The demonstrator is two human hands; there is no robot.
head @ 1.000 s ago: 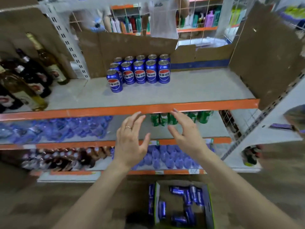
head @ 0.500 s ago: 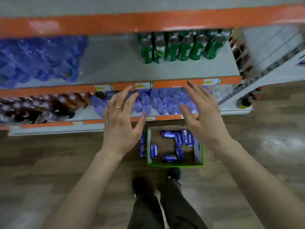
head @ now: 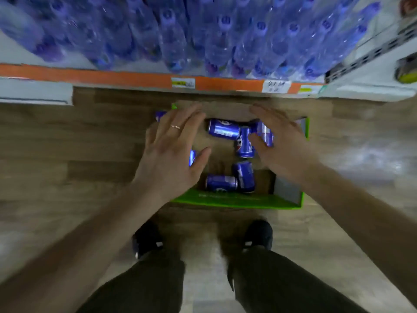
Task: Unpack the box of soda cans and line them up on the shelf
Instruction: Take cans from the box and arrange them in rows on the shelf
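Two hands: left hand, right hand, fingers spread wide, holding nothing
Floor: wood floor
Box: box under shelf
Cans: cans lying loose

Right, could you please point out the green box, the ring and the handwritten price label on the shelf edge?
green box [head: 237, 201], head view, near green wall.
ring [head: 175, 127], head view, band on a left-hand finger.
handwritten price label [head: 276, 86], head view, middle of white tag.

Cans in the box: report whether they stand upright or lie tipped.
Tipped. The visible blue cans lie on their sides at mixed angles in the box.
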